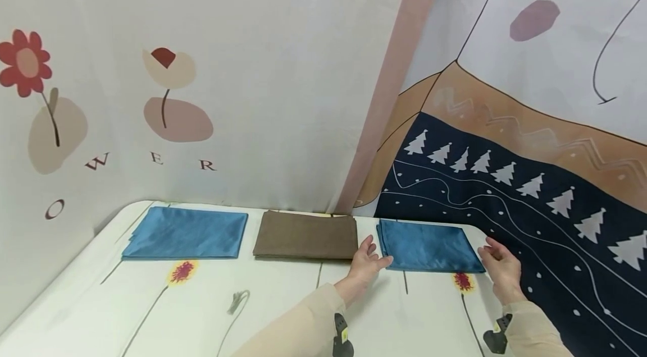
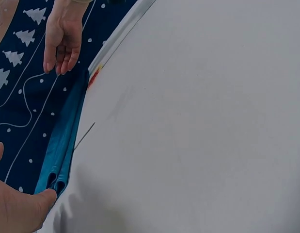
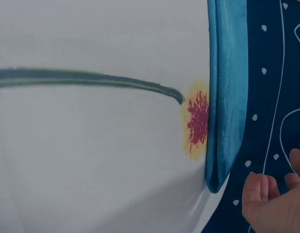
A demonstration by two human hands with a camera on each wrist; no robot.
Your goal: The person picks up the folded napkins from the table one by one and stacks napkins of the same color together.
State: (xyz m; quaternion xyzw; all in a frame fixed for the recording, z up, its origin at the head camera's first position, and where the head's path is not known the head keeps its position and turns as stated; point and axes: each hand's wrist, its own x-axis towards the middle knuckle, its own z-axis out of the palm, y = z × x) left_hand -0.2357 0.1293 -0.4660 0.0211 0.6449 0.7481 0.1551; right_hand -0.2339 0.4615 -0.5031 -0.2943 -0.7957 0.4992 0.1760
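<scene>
A folded blue satiny cloth [image 1: 429,247] lies flat at the right end of the table, between the two hands. My left hand [image 1: 363,267] is at its left edge, fingers spread and relaxed. In the left wrist view, the thumb of that left hand [image 2: 19,208] is at the rolled folds of the blue cloth [image 2: 67,126]; whether it presses them I cannot tell. My right hand [image 1: 502,273] hovers beyond the right edge, fingers loosely bent around nothing. The right wrist view shows a gap between the right hand [image 3: 273,204] and the cloth's rounded fold [image 3: 227,97].
A folded brown cloth [image 1: 305,236] lies left of the left hand, with another folded blue cloth [image 1: 187,233] farther left. All three sit in a row along the far edge of the white flower-printed table cover [image 1: 192,317]. Printed curtains [image 1: 283,82] hang behind.
</scene>
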